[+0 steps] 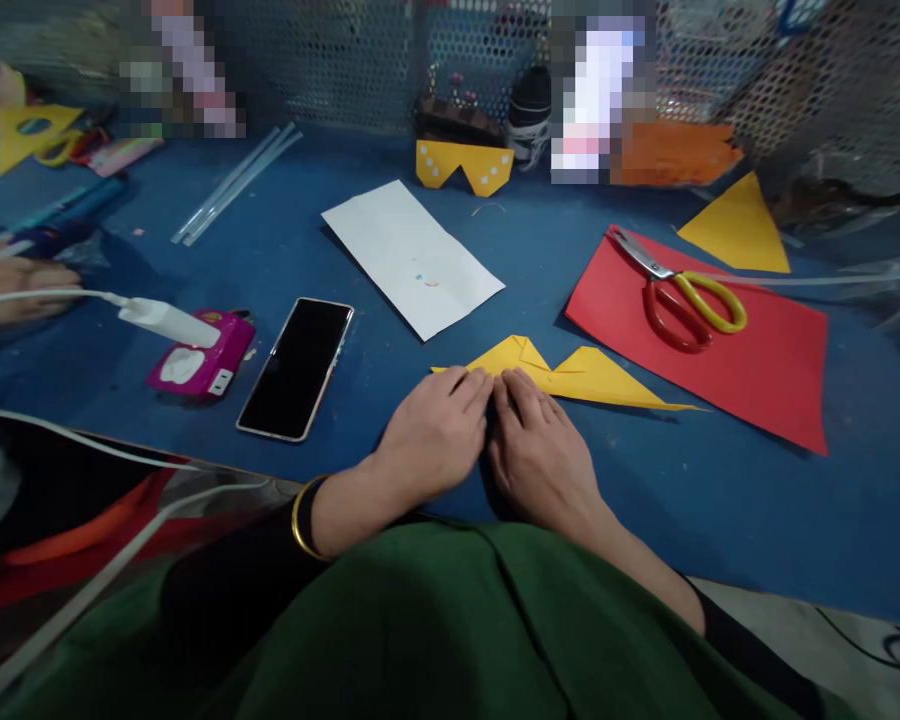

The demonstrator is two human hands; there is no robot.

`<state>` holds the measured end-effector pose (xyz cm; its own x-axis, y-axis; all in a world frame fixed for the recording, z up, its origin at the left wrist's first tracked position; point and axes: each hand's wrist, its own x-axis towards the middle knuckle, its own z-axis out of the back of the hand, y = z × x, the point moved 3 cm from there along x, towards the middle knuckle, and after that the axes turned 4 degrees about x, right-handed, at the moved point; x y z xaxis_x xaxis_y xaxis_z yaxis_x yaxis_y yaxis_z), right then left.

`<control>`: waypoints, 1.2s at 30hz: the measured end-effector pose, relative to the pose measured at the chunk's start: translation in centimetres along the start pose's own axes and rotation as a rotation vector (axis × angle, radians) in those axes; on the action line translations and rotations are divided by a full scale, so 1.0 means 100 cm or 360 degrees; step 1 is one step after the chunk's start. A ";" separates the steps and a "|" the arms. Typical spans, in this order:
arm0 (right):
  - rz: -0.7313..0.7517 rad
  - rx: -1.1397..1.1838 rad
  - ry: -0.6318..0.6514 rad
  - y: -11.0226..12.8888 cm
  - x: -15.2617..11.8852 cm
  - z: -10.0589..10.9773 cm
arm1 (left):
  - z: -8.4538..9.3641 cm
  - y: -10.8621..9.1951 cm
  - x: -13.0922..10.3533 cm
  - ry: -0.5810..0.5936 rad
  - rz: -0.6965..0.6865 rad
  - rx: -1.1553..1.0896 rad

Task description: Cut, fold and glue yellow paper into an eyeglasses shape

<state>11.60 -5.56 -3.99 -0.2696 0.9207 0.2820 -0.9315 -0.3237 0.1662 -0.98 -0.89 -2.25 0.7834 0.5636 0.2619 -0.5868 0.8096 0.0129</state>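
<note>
A folded piece of yellow paper (pixel 581 374) lies on the blue table in front of me, with a notch along its far side and a long point to the right. My left hand (pixel 441 425) rests on its near edge, fingers pressed together and bent down onto it. Side by side with it, my right hand (pixel 536 440) presses the same edge with closed fingers. Both sets of fingertips meet near the fold; the thumbs are hidden beneath. Just beyond the paper lies a white sheet (pixel 412 255).
To the right, scissors (pixel 667 290) rest on a red sheet (pixel 780 370). A phone (pixel 298 368) and a purple power adapter (pixel 206 350) with a white plug lie left. A yellow mask cutout (pixel 465 167) stands behind. Another person's hand (pixel 26 285) is at far left.
</note>
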 end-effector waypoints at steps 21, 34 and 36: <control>-0.0014 -0.0219 -0.0031 -0.003 -0.006 0.010 | 0.001 -0.003 -0.006 0.0025 0.0192 0.0098; -0.0316 -0.0662 -0.0106 -0.090 -0.055 0.043 | 0.003 -0.019 -0.005 0.0127 0.0229 0.0196; -0.0333 -0.0641 -0.0130 -0.093 -0.060 0.043 | 0.003 -0.024 -0.001 0.0158 0.0267 0.0243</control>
<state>22.92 -9.01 -3.15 -0.0603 0.9320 0.3575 -0.9889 -0.0071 -0.1483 0.26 -2.99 -2.01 0.6842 0.7075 0.1769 -0.7287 0.6734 0.1249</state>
